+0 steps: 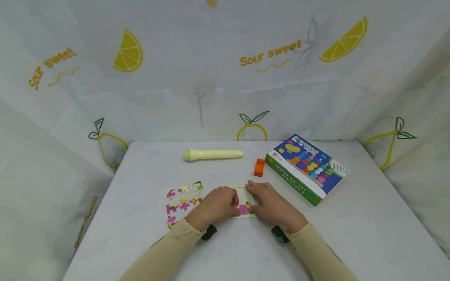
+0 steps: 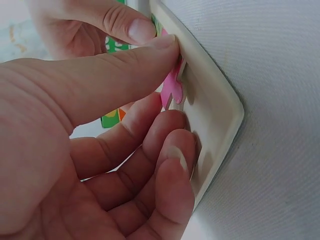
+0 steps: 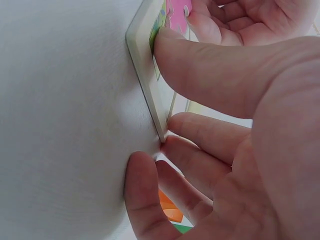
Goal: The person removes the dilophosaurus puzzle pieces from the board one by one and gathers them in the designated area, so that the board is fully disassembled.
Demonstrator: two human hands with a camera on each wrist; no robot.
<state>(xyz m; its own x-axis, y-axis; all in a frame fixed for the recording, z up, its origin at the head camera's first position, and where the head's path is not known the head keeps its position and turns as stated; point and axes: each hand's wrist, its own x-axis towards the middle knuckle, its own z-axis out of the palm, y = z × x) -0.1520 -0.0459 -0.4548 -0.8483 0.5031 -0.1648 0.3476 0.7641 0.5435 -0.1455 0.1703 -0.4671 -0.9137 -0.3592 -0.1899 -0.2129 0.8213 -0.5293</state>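
Note:
A small cream puzzle tray (image 1: 242,217) lies on the table between both hands, with pink and green pieces along its near side. My left hand (image 1: 219,205) reaches in from the left, its thumb and index finger pinching a pink puzzle piece (image 2: 172,90) over the tray; the other fingers curl down by the tray floor. From the right, my right hand (image 1: 275,207) grips the tray's side. Its thumb presses on a green corner piece (image 3: 156,36), while fingertips rest at the far corner of the rim.
Several loose puzzle pieces (image 1: 184,201) lie spread to the left of the tray. A pale yellow toy microphone (image 1: 212,154) lies at the back. An orange block (image 1: 259,168) sits behind my right hand, beside a blue and green toy box (image 1: 306,168). Patterned cloth (image 1: 197,109) encloses the table.

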